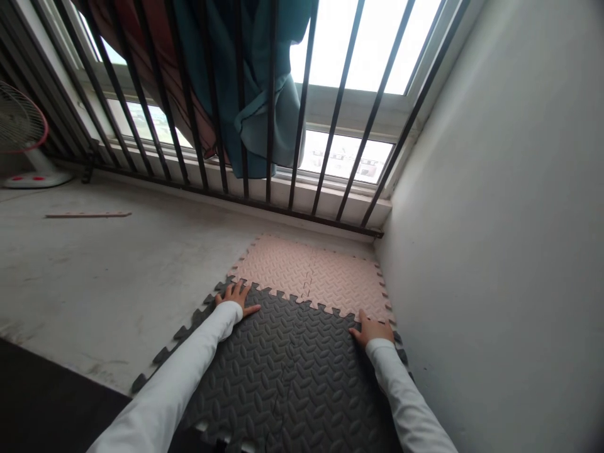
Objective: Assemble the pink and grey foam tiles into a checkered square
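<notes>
Two joined pink foam floor tiles (283,264) lie on the floor by the railing, in the corner. Against their near edge sits a dark grey foam mat (302,365) with a raised diamond pattern and a toothed border; a faint seam runs down its middle. My left hand (236,297) lies spread on the far left corner of the grey mat, fingertips at the toothed joint with the pink. At the far right corner my right hand (372,328) rests with fingers apart, its tips on the joint near the wall. Neither hand grips anything.
A dark metal railing (240,100) stands before the window, with teal and red-brown cloths (255,94) hanging there. The white wall (500,226) borders the mats on the right. A thin pink strip (88,215) and a fan (28,145) are on the left.
</notes>
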{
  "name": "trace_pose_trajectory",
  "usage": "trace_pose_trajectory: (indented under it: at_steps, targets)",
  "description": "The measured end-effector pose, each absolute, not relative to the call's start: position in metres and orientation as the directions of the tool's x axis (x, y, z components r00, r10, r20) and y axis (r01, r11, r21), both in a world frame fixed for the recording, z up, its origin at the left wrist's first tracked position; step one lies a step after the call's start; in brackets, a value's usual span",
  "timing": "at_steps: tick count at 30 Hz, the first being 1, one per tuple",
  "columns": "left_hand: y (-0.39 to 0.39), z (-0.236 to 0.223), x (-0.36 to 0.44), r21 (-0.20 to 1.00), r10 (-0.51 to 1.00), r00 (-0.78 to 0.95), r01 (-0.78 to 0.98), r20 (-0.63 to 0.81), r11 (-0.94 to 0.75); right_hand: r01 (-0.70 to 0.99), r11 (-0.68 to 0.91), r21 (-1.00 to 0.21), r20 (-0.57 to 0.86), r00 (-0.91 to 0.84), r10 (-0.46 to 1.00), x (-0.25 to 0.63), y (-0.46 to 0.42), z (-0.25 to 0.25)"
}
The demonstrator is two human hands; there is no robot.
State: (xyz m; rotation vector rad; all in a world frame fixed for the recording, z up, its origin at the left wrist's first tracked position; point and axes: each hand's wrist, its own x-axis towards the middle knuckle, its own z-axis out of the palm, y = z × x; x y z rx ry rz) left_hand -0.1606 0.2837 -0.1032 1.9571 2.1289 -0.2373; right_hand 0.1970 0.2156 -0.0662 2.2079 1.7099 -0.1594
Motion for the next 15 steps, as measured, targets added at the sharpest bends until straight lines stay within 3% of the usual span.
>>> trace_pose_trajectory:
  at_steps: [7,12,15]
  targets:
    - [0.259,-0.072,-0.124,-0.128,0.914,-0.091,0.991,-0.396,0.043,0.980,-0.182,0.077,-0.310,0.197,0.930,0.202,0.209,-0.058]
    - [0.180,-0.078,-0.099,0.037,0.870,0.156,0.987,-0.468,-0.157,0.985,-0.161,-0.065,-0.226,0.143,0.964,0.202,0.159,-0.077]
    - [0.129,-0.089,-0.091,0.112,0.869,0.253,0.967,-0.425,-0.227,0.985,-0.062,-0.161,-0.141,0.039,0.989,0.190,0.116,-0.087]
